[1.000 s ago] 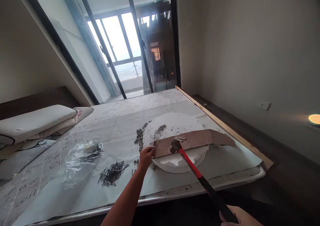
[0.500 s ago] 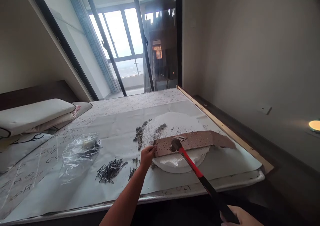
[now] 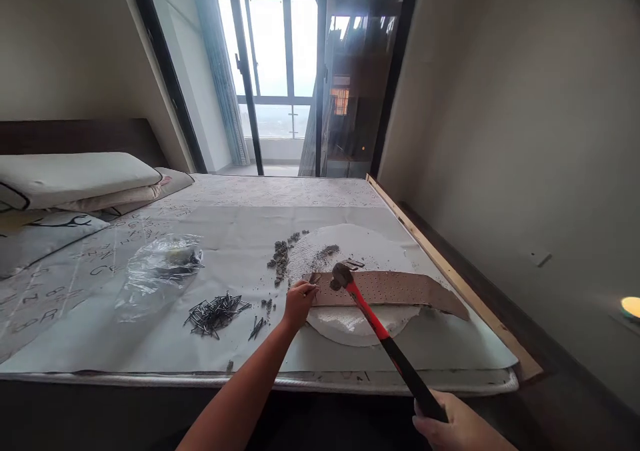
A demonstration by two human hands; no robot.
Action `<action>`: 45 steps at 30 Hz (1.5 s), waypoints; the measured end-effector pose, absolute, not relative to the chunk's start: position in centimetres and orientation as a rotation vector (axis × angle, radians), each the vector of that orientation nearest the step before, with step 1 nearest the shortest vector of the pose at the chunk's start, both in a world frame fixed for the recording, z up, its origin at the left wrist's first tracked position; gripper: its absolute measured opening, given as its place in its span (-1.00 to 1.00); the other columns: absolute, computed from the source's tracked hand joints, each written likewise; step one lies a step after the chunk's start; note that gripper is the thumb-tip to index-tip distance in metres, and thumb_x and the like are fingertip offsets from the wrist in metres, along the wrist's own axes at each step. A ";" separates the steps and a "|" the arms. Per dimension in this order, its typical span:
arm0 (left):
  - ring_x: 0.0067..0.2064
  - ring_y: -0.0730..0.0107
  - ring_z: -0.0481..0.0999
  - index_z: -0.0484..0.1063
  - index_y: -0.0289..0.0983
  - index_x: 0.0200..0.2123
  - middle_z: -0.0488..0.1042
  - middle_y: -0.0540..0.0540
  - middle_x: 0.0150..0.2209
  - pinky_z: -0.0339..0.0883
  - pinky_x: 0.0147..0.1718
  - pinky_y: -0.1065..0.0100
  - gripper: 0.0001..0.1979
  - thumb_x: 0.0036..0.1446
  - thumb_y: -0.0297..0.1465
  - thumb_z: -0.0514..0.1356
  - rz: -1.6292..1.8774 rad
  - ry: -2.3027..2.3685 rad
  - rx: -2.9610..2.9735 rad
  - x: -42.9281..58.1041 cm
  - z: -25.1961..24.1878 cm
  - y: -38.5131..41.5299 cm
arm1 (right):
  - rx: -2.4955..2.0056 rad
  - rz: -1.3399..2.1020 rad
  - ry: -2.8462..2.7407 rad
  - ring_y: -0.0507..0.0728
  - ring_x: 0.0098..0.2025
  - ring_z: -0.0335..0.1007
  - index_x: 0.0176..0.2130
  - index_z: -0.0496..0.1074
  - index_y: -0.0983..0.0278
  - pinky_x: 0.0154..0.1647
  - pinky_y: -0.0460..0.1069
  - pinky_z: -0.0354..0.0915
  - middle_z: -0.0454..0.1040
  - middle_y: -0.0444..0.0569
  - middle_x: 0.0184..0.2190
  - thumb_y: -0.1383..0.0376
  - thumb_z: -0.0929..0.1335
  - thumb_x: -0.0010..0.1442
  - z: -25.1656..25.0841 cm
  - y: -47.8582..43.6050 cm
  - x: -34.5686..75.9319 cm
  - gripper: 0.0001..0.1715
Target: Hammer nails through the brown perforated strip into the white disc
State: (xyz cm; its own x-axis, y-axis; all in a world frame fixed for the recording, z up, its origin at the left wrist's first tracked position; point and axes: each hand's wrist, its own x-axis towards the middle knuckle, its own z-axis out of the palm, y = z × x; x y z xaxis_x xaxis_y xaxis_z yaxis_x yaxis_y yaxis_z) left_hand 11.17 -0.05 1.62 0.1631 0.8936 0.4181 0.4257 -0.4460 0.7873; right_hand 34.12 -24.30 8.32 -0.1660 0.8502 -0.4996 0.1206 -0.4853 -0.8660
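from the head view, the left hand (image 3: pixel 299 302) pinches a nail upright at the near end of the perforated brown strip (image 3: pixel 395 290) lying across the white foam disc (image 3: pixel 350 324); the right hand (image 3: pixel 453 428) grips the hammer (image 3: pixel 373 321), its head hovering just above. nail not yet driven; a pile of loose nails (image 3: pixel 215 312) waits alongside.

Red/blk hammer (image 3: pixel 380 334), brown dotted strip (image 3: pixel 395 290).

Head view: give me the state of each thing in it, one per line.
left hand: pinching a nail upright at the board's left end
right hand: closed around the hammer's handle end
hammer: head low over the board's left end
brown board: lying flat across the white disc
white disc: flat, strewn with grey crumbs
loose nails: heaped
plastic bag: crumpled
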 end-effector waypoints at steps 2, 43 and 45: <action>-0.46 0.46 0.37 0.46 -0.27 -0.57 0.41 -0.06 -0.50 0.23 -0.46 0.44 -0.75 0.05 -0.31 0.12 1.266 1.244 1.985 11.3 1.4 -0.2 | -1.524 1.758 -1.139 -0.14 -0.75 -0.16 -0.45 0.16 0.25 -0.74 -0.15 -0.18 -0.03 -0.35 -0.74 -0.05 0.36 -0.08 9.2 -23.3 33.3 -0.52; -0.44 0.50 0.38 0.43 -0.29 -0.55 0.42 -0.05 -0.50 0.21 -0.42 0.48 -0.81 0.07 -0.46 0.11 1.305 1.259 2.102 11.2 -0.7 -0.8 | -1.682 1.633 -1.309 -0.15 -0.84 -0.22 -0.51 0.06 0.21 -0.84 -0.15 -0.22 -0.07 -0.40 -0.81 0.16 0.26 0.00 10.7 -20.6 31.2 -0.74; -0.42 0.48 0.39 0.44 -0.29 -0.53 0.42 -0.06 -0.49 0.22 -0.41 0.47 -0.82 0.08 -0.45 0.10 1.302 1.258 2.089 11.3 -0.7 -0.8 | -1.664 1.586 -1.268 -0.14 -0.83 -0.26 -0.50 0.03 0.19 -0.85 -0.15 -0.23 -0.09 -0.41 -0.81 0.13 0.26 0.00 10.9 -20.7 31.1 -0.71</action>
